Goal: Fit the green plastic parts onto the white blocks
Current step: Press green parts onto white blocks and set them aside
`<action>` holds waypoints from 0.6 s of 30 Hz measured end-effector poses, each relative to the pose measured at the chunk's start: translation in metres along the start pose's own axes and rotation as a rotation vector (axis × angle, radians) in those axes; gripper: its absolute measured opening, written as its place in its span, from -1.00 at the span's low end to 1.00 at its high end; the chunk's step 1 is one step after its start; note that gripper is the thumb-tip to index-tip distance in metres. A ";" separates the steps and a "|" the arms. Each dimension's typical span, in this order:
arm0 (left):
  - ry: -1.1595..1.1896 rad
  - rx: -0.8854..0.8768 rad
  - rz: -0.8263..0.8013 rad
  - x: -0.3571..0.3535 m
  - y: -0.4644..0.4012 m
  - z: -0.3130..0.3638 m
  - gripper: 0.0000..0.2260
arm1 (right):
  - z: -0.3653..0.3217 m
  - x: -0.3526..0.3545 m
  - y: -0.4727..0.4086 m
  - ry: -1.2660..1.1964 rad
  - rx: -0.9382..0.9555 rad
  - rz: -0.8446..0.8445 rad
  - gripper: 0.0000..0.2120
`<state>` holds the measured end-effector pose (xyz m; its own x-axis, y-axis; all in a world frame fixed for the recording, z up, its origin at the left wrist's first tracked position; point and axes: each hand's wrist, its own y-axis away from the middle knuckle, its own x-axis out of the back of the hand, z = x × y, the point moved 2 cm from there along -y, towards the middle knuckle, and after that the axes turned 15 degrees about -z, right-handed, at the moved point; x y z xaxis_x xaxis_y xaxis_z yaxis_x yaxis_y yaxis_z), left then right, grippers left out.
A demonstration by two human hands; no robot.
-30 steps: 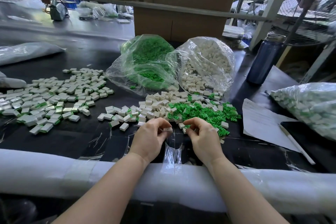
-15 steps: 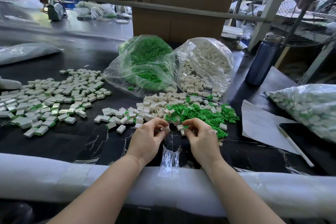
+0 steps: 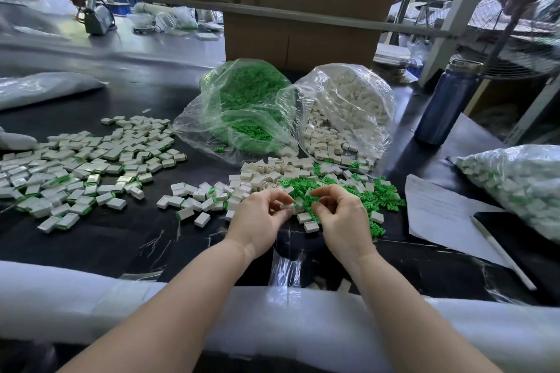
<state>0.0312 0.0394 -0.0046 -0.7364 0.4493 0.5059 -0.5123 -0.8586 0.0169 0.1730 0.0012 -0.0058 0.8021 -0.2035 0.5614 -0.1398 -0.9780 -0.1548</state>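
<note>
The left hand (image 3: 260, 218) pinches a small white block (image 3: 287, 206) between thumb and fingertips, just above the tabletop (image 3: 121, 239) near its front edge. The right hand (image 3: 342, 215) curls its fingers beside it, over the loose green parts (image 3: 357, 191); whether it holds one I cannot tell.

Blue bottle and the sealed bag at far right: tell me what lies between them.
In the head view, only bare black table lies between the blue bottle and the sealed bag; the white paper sheet sits nearer the camera.
</note>
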 end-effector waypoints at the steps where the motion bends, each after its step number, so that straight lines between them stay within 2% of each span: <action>1: 0.004 -0.002 0.006 -0.002 -0.002 0.001 -0.93 | 0.000 0.000 -0.002 0.000 -0.003 0.002 -0.85; 8: -0.011 -0.010 0.130 -0.017 -0.001 -0.009 -0.81 | 0.010 -0.006 0.002 -0.033 0.013 0.085 -0.86; 10: -0.013 -0.017 0.163 -0.018 0.000 -0.011 -0.82 | 0.013 -0.006 0.002 -0.038 0.008 0.095 -0.86; 18: 0.003 -0.061 0.131 -0.018 0.002 -0.014 -0.89 | 0.010 -0.008 0.005 -0.007 0.021 0.037 -0.88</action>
<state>0.0376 0.0328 -0.0257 -0.8003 0.3350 0.4974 -0.4374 -0.8935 -0.1020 0.1718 -0.0016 -0.0197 0.8006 -0.2387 0.5496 -0.1569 -0.9687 -0.1921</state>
